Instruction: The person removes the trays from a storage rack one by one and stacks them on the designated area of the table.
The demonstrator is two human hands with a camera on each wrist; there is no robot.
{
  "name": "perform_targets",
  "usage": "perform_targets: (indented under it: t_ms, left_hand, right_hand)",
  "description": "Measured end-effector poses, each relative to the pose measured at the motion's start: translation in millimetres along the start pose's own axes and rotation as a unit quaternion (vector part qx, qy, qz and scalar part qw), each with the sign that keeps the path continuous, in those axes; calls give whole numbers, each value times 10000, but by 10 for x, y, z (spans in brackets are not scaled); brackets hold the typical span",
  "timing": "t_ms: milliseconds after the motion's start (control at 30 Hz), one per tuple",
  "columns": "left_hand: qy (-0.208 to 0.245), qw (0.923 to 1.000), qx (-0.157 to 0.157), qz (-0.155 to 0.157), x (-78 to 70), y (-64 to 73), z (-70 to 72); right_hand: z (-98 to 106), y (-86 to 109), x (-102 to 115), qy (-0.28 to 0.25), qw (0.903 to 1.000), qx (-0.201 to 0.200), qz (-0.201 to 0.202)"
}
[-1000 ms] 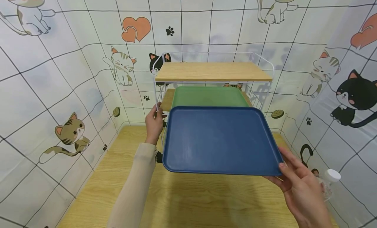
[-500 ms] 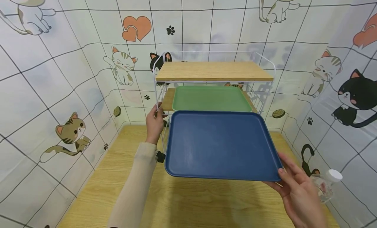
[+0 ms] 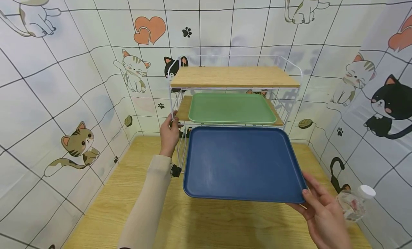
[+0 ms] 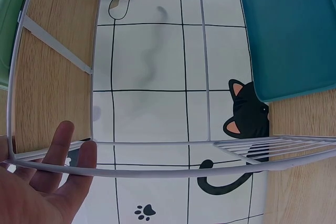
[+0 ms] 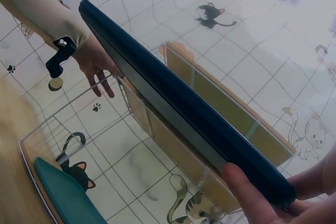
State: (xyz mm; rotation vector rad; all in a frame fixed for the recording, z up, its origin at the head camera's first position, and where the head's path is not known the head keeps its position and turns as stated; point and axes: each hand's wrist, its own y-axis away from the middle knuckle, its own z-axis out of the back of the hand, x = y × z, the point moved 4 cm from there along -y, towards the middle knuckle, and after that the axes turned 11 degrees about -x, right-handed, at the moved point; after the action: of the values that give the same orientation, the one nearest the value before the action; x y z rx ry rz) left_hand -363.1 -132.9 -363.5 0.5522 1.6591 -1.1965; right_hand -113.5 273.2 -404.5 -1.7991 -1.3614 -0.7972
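Note:
My right hand (image 3: pixel 323 209) holds a blue rectangular tray (image 3: pixel 243 165) by its front right corner, thumb on top and fingers beneath. The tray hangs in front of a white wire rack with wooden shelves (image 3: pixel 233 77), and its bare upper face shows in the head view. My left hand (image 3: pixel 169 134) grips the rack's left side frame at the middle shelf; in the left wrist view its fingers (image 4: pixel 84 169) curl round the wire. A green tray (image 3: pixel 231 108) lies on that middle shelf. On the bottom shelf is a teal tray (image 4: pixel 294 35), hidden in the head view behind the blue one.
The rack stands on a wood-grain tabletop (image 3: pixel 128 191), close to walls covered with cat-print sheeting (image 3: pixel 212 23). Right of my right hand is a clear jar with a white lid (image 3: pixel 354 204). A black wrist mount (image 3: pixel 175 171) sits at my left cuff.
The blue tray has moved down with my right hand and slightly right, uncovering more of the green tray's front edge. My left hand keeps its grip on the rack.

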Motion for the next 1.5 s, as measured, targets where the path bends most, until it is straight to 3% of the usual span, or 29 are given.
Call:
perform_targets:
  t_ms: [367, 567, 867, 1067, 1500]
  left_hand:
    - [22, 9999, -37, 122, -41, 14, -11]
    - [80, 9999, -9, 140, -29, 12, -9]
    - [76, 9998, 24, 159, 5, 0, -24]
    - [52, 9999, 38, 134, 21, -3, -17]
    - [91, 9999, -18, 39, 23, -10, -16]
  right_hand:
    - [100, 4, -168, 302, 9990, -254, -193]
    - [129, -1, -258, 176, 9992, -287, -196]
    - [261, 34, -441, 650, 9933, -781, -541]
    - [355, 41, -582, 682, 9909, -914, -719]
    - [523, 97, -860, 1194, 9717, -1363, -1515]
